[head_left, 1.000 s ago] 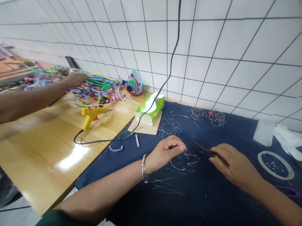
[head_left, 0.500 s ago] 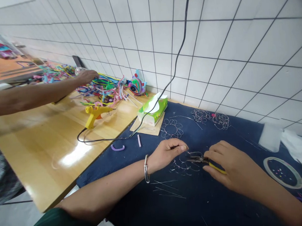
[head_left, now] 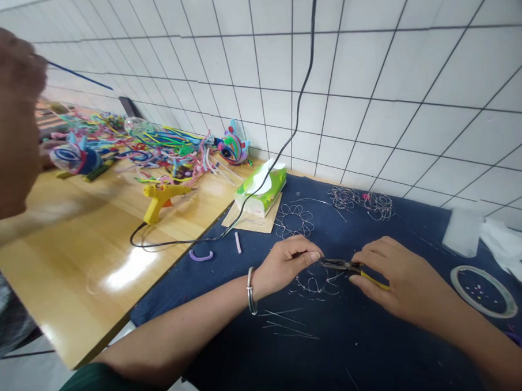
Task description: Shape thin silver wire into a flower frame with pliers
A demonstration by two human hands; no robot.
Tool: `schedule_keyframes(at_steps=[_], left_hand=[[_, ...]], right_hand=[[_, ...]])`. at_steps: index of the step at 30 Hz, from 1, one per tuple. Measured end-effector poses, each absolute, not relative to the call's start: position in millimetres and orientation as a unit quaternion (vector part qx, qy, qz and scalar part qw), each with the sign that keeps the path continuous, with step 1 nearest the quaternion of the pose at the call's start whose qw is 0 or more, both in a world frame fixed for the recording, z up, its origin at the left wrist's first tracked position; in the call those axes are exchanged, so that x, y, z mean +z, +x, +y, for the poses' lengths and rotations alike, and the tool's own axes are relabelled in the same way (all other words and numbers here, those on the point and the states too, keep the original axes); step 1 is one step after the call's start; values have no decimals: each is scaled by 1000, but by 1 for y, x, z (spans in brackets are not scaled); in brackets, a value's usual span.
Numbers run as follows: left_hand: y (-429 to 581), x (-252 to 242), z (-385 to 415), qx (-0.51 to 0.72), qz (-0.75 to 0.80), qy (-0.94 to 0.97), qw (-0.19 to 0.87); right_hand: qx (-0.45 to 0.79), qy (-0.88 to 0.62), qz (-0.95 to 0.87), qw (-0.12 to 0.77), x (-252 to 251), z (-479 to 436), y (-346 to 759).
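Note:
My left hand (head_left: 292,264), with a silver bracelet at the wrist, pinches the upper part of a looped wire flower (head_left: 313,284) between thumb and fingers. My right hand (head_left: 383,276) is closed around yellow-handled pliers (head_left: 342,265). The jaws of the pliers point left and meet the wire close to my left fingertips; whether they grip it I cannot tell. Behind my left hand lies another wire flower (head_left: 294,222). Several straight wire pieces (head_left: 288,324) rest on the dark cloth (head_left: 231,295) below my hands.
At left a co-worker's hand (head_left: 10,114) holds a blue stick-like strand (head_left: 80,75). A yellow glue gun (head_left: 160,201), a tissue pack (head_left: 263,189) and a colourful pipe-cleaner pile (head_left: 168,147) stand further back. Tangled wire flowers (head_left: 378,205) lie by the wall; a clear ring (head_left: 484,292) is at right.
The pliers' jaws have moved up and left, closer to my left fingertips. The co-worker's hand has drawn back from the pile, now holding a blue strand, uncovering a blue-and-clear figure.

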State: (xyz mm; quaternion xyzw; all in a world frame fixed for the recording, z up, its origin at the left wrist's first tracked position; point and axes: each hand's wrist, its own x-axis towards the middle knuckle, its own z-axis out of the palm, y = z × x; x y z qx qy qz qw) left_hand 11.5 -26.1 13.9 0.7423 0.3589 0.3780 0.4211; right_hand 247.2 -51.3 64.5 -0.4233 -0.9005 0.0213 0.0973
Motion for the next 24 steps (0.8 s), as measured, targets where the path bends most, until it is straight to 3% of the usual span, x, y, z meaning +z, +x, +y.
schedule_keyframes(at_steps=[13, 24], left_hand=[[14, 6, -28, 389, 351, 713, 466], [13, 10, -29, 410, 325, 775, 353]], right_hand=[[56, -410, -905, 96, 58, -52, 241], [53, -402, -906, 124, 60, -55, 242]])
